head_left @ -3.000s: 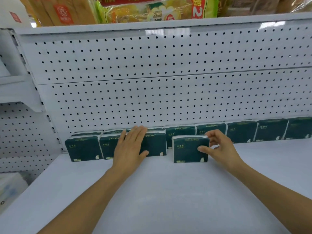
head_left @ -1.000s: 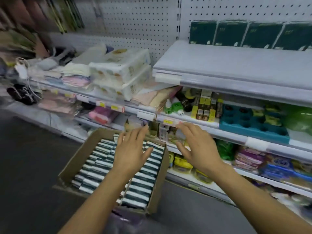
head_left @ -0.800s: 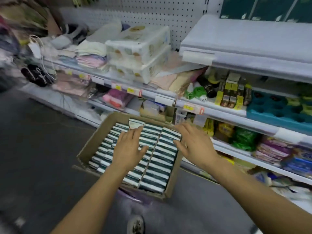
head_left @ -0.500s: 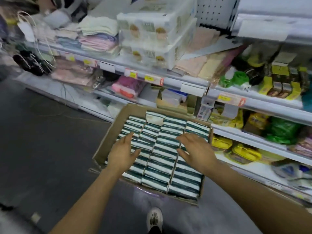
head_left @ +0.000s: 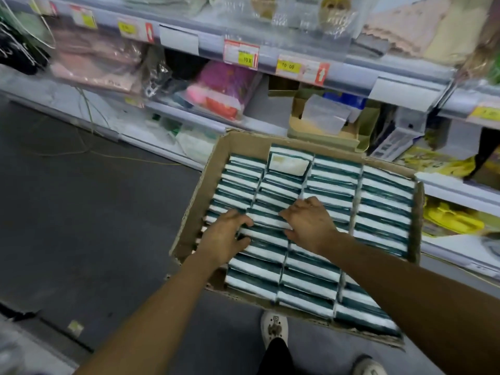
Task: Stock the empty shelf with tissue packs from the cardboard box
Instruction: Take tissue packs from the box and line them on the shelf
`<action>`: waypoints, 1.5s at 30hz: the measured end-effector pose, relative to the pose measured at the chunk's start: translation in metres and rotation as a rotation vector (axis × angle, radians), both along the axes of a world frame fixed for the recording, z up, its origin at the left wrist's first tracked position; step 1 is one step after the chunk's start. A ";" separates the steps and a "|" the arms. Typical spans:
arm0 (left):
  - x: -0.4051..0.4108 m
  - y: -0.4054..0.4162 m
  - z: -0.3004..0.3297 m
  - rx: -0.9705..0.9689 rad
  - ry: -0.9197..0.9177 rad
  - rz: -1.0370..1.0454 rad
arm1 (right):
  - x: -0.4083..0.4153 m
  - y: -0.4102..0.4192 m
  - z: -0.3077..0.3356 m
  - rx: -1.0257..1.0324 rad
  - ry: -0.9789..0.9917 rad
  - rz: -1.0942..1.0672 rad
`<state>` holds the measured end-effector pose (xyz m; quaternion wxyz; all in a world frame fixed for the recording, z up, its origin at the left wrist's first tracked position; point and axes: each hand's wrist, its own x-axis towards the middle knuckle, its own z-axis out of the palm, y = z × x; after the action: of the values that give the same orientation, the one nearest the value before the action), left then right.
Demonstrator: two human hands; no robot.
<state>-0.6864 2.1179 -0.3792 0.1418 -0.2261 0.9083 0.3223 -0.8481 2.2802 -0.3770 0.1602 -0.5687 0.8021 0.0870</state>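
An open cardboard box (head_left: 195,209) sits low in front of me, filled with several rows of dark green and white tissue packs (head_left: 384,212) standing on edge. One pack (head_left: 288,163) at the far end lies turned with its white face up. Both hands are down in the second row from the left. My left hand (head_left: 226,239) curls its fingers and thumb round the left end of a pack there. My right hand (head_left: 312,226) pinches the right end of the same few packs. The shelf with the stocked packs is out of view.
Store shelves (head_left: 351,85) with price tags run behind the box, holding a pink package (head_left: 224,87), a small carton (head_left: 322,125) and yellow items (head_left: 449,217). Dark floor (head_left: 81,212) lies to the left, with a thin cable on it. My shoe (head_left: 273,326) stands just below the box.
My view swung down from the shelf to the box. Both hands dropped from above the packs into the second row, and their fingers curled onto packs.
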 end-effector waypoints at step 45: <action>-0.263 0.521 0.372 0.896 0.720 0.222 | -0.109 0.525 0.354 -1.497 -0.971 -1.207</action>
<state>-0.9491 2.6385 -0.0069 -0.1286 -0.1139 0.6452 0.7445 -0.9571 2.8055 -0.0235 0.0891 -0.0065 0.6504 -0.7543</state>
